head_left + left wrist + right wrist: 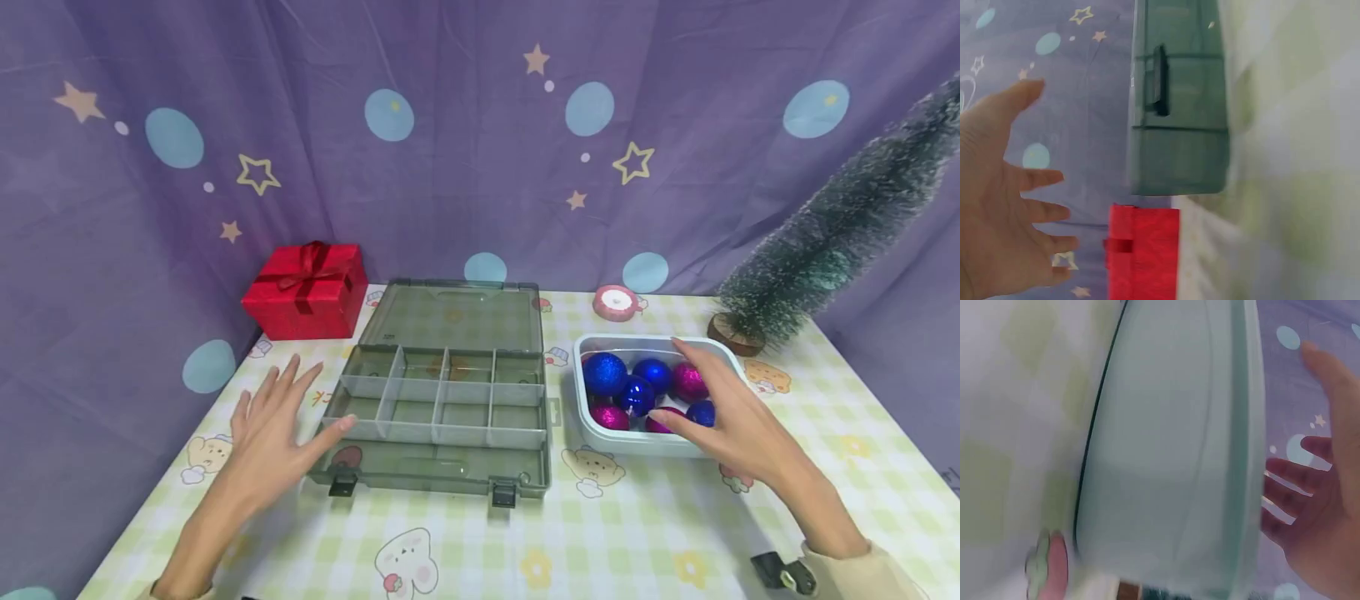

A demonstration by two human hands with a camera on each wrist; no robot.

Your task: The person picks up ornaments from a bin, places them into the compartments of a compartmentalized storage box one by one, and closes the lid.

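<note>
My left hand (273,442) is spread over the left side of a clear grey compartment box (465,432), thumb overlapping its edge in the head view. The box lies with its lid (457,321) laid back, and its dividers form several sections. In the left wrist view the left hand (1007,200) holds nothing. My right hand (738,425) hovers above a pale blue tub (637,444), fingers apart and holding nothing. Inside the tub sit blue glitter balls (604,374), a shiny blue ball (635,397) and magenta glitter balls (688,382), some partly hidden by that hand.
A red gift box (303,292) with a bow stands at the back left. Behind the tub is a red-and-white ribbon roll (617,303). A small frosted tree (832,233) on a wooden base rises at the back right. The purple curtain (465,167) hangs behind the checked tablecloth (465,542).
</note>
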